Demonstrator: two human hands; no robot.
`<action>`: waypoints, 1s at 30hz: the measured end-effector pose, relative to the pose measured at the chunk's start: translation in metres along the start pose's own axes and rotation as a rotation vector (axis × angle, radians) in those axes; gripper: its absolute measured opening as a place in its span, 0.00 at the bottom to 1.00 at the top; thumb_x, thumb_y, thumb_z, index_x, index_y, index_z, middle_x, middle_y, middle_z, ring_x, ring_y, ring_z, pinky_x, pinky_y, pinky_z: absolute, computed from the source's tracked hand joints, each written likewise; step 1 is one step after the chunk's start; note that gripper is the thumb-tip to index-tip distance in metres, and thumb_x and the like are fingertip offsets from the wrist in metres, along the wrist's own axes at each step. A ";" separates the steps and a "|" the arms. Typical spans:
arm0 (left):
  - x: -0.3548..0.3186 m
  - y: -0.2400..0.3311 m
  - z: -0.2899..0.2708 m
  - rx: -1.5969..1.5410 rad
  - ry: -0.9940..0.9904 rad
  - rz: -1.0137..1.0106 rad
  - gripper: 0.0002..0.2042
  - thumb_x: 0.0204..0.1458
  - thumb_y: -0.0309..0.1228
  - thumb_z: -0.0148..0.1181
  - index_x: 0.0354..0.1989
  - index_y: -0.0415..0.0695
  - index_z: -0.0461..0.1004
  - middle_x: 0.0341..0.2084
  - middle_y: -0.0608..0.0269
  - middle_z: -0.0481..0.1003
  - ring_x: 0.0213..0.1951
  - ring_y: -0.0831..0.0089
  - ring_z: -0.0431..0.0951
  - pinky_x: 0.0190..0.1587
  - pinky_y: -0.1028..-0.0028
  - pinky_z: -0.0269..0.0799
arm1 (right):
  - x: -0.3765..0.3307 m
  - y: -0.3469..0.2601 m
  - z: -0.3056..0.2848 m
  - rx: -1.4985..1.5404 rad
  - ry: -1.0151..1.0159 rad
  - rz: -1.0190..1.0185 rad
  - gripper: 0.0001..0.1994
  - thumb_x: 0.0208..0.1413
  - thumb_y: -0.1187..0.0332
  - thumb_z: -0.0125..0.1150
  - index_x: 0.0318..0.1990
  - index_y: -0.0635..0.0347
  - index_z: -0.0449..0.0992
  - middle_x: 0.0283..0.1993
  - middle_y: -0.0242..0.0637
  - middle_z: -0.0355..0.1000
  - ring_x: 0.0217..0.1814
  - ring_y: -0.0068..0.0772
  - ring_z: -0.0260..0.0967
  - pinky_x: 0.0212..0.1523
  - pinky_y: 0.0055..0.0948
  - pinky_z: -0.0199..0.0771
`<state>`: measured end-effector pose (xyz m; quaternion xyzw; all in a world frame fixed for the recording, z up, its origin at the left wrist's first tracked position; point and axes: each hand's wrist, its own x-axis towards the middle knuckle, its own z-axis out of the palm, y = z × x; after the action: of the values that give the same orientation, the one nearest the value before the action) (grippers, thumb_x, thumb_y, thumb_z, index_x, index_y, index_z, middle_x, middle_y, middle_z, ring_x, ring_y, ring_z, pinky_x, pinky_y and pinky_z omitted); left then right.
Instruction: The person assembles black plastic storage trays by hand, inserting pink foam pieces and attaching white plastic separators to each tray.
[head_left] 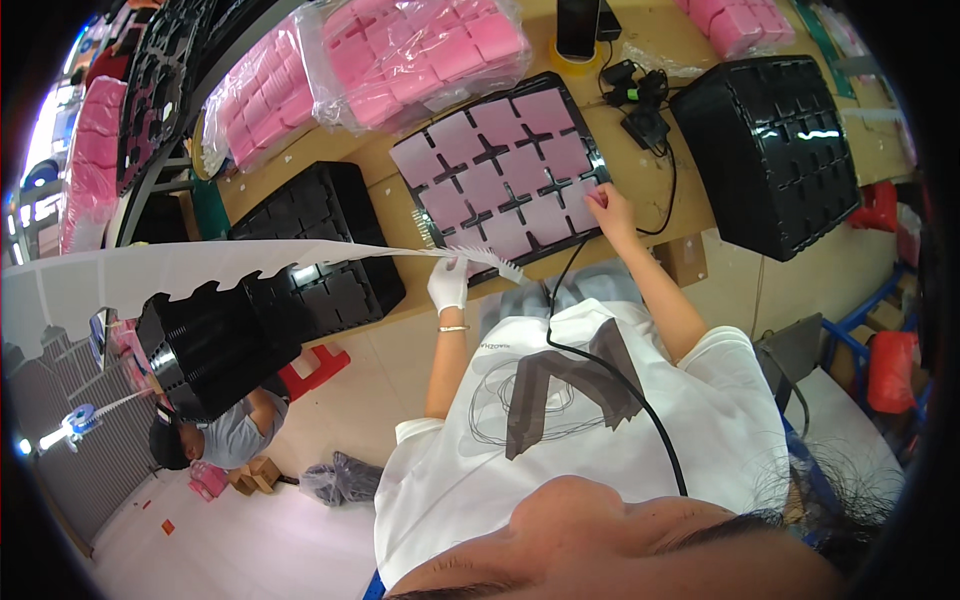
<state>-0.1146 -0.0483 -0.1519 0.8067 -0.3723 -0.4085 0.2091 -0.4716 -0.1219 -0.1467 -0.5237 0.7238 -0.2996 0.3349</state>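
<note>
A shallow black tray (557, 82) lies tilted on the table in front of me, with pinkish sheet pieces (500, 172) in it and black cross-shaped gaps between them. My left hand (449, 284), in a white glove, is at the tray's near left corner, with its fingers closed on the end of a long whitish strip (330, 250). That strip runs off to the left and has a toothed end by the tray's near edge. My bare right hand (612, 212) pinches at the tray's right edge, by a pink piece. What lies between those fingertips is too small to tell.
Bagged pink foam blocks (420, 50) fill the table's far side. Stacked black trays stand at the left (320, 200) and right (770, 150). Adapters with cables (645, 110) lie behind the tray; a black cable hangs over my shirt. Another person (235, 430) is at lower left.
</note>
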 end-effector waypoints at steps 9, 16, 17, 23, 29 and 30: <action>-0.020 0.030 0.006 0.411 0.086 0.085 0.22 0.53 0.49 0.59 0.40 0.41 0.79 0.34 0.47 0.80 0.38 0.48 0.80 0.43 0.60 0.75 | 0.005 0.006 0.000 0.042 0.078 0.023 0.08 0.51 0.67 0.67 0.34 0.60 0.75 0.28 0.38 0.76 0.30 0.33 0.74 0.34 0.31 0.73; -0.020 0.041 0.001 0.347 0.103 0.094 0.24 0.53 0.54 0.57 0.37 0.41 0.80 0.34 0.44 0.79 0.40 0.46 0.79 0.44 0.58 0.74 | 0.006 0.013 0.001 0.015 0.085 -0.059 0.07 0.53 0.70 0.67 0.33 0.62 0.75 0.26 0.33 0.73 0.27 0.23 0.68 0.31 0.24 0.69; -0.018 0.041 0.003 0.426 0.092 0.075 0.24 0.53 0.54 0.57 0.36 0.41 0.80 0.34 0.44 0.79 0.39 0.47 0.79 0.44 0.58 0.74 | 0.006 0.012 0.002 0.015 0.082 -0.058 0.07 0.53 0.70 0.67 0.33 0.62 0.75 0.26 0.33 0.73 0.27 0.23 0.68 0.31 0.24 0.69; -0.011 0.028 0.010 0.514 0.095 0.123 0.24 0.51 0.54 0.59 0.35 0.41 0.80 0.31 0.46 0.79 0.37 0.47 0.79 0.43 0.56 0.74 | 0.008 0.002 0.001 0.036 0.109 -0.044 0.07 0.50 0.69 0.67 0.32 0.60 0.75 0.26 0.35 0.73 0.27 0.35 0.70 0.31 0.33 0.71; 0.002 0.080 -0.014 0.344 0.487 0.386 0.23 0.47 0.33 0.68 0.47 0.29 0.72 0.45 0.39 0.75 0.48 0.45 0.75 0.51 0.58 0.70 | 0.033 -0.027 -0.006 -0.256 0.358 -0.164 0.13 0.54 0.68 0.62 0.46 0.60 0.72 0.45 0.44 0.72 0.46 0.43 0.70 0.47 0.39 0.69; 0.017 0.089 -0.017 0.373 0.452 0.543 0.24 0.49 0.34 0.66 0.50 0.31 0.70 0.51 0.38 0.71 0.53 0.44 0.71 0.55 0.57 0.68 | 0.047 -0.037 -0.003 -0.247 0.311 -0.288 0.15 0.55 0.68 0.61 0.49 0.60 0.71 0.50 0.46 0.70 0.52 0.45 0.67 0.52 0.41 0.67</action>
<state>-0.1322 -0.1180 -0.0933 0.7728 -0.5841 -0.0760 0.2361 -0.4644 -0.1771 -0.1237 -0.6060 0.7157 -0.3305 0.1066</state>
